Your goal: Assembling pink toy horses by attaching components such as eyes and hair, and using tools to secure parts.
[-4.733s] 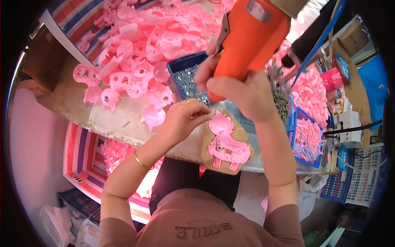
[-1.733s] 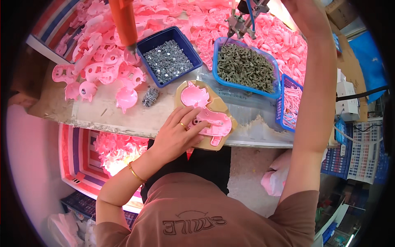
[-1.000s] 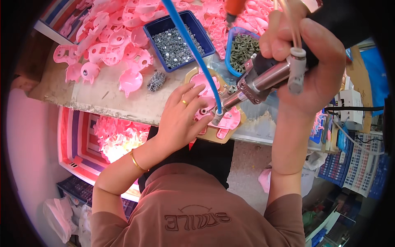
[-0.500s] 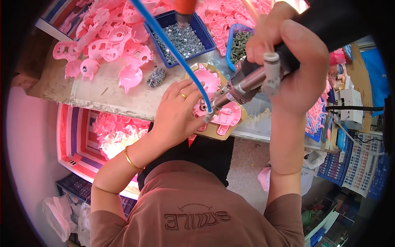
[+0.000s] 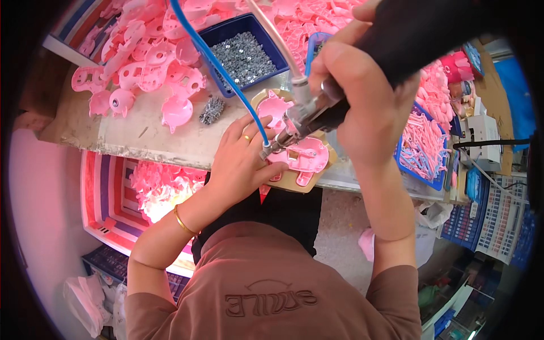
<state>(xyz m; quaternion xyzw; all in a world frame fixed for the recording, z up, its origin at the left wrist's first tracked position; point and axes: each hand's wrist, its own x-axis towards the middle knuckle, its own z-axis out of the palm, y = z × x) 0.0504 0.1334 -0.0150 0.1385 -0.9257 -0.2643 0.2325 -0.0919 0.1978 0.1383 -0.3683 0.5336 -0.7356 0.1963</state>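
My right hand (image 5: 362, 85) grips a powered screwdriver (image 5: 345, 105) with a dark body and metal nose, slanting down to the left. A blue hose (image 5: 226, 85) joins the nose at its lower end. Under that end lies a pink plastic shell (image 5: 310, 156), set in a tan fixture (image 5: 334, 158) at the bench's near edge. My left hand (image 5: 241, 156), wearing a ring, lies over the fixture's left side with fingers stretched out and thumb apart, close to the nose. Its fingers and the tool hide part of the shell; the exact contact point is not visible.
Behind the fixture stands a dark blue bin (image 5: 243, 56) of small metal parts, with a grey spiky clump (image 5: 212, 110) beside it. Pink shells (image 5: 153, 68) pile up at the left and back. A blue basket (image 5: 422, 150) of pink and blue strips stands right.
My right hand and the screwdriver have moved left, and the tool's nose sits further left over the shell. The orange-ended object above the metal parts has left the view. My left hand stays nearly in place.
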